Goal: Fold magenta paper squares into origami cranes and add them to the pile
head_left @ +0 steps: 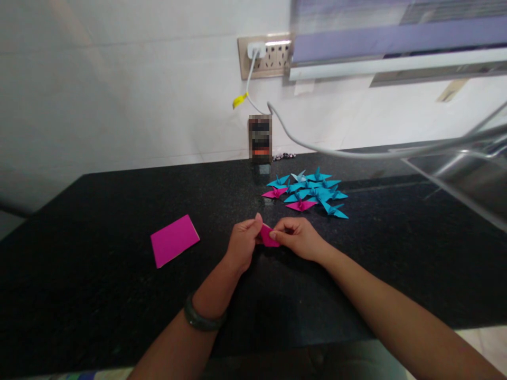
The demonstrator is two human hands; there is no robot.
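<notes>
My left hand (242,244) and my right hand (298,237) meet over the black counter (99,295), both pinched on one small folded piece of magenta paper (268,235). The paper is held just above the counter between the fingertips. A dark bangle sits on my left wrist (202,316). Behind the hands lies a cluster of several folded paper cranes (309,192), mostly blue with a few magenta ones. A flat magenta paper stack (174,240) lies to the left of my left hand.
A phone (260,140) leans upright against the white wall, with a charger cable running up to a wall socket (264,55). A metal sink edge (455,174) lies at the right. Small beads (283,156) sit by the wall.
</notes>
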